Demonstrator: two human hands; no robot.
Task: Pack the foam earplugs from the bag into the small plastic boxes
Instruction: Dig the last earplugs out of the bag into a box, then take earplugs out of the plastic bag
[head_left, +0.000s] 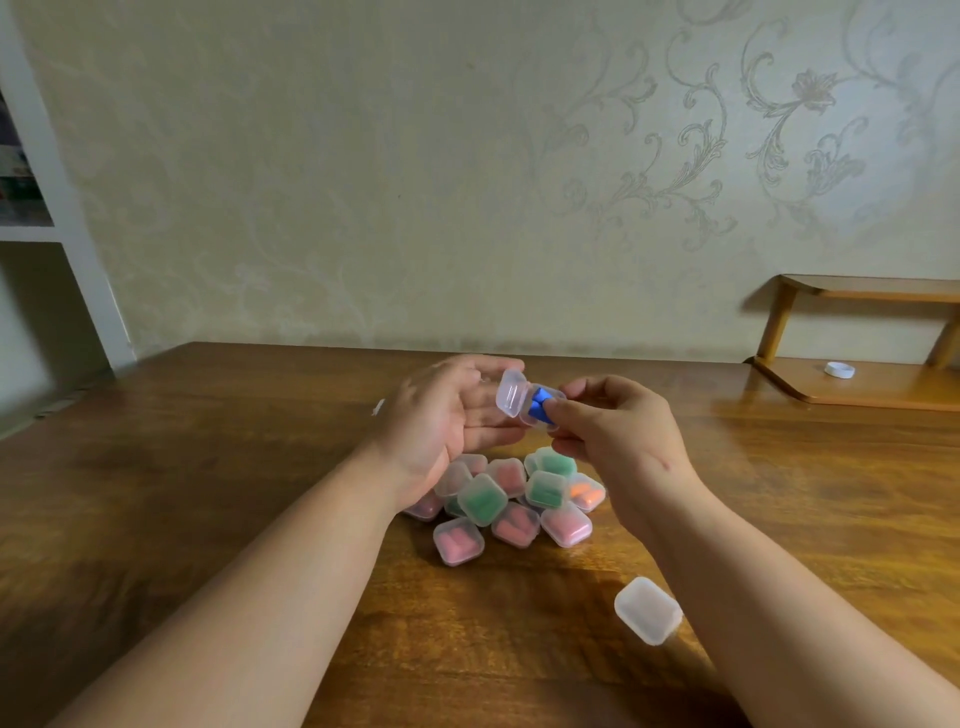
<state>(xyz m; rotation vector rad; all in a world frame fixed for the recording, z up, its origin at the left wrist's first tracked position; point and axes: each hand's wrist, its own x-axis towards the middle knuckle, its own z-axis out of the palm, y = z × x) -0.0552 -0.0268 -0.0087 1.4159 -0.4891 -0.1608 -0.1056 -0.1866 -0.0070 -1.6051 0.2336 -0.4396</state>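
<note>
Above the table I hold a small clear plastic box (511, 393) with its lid swung open. My left hand (447, 421) supports the box from the left with loosely spread fingers. My right hand (608, 421) grips the box's base, its thumb pressing blue foam earplugs (540, 405) into it. Below my hands lies a pile of closed boxes (511, 499) holding pink, green and orange earplugs. One empty closed box (648, 610) sits apart, beside my right forearm. No bag is in view.
The wooden table (208, 493) meets a papered wall at the back. A low wooden shelf (857, 384) at the right rear carries a white cap (839, 370). A white frame stands at the far left.
</note>
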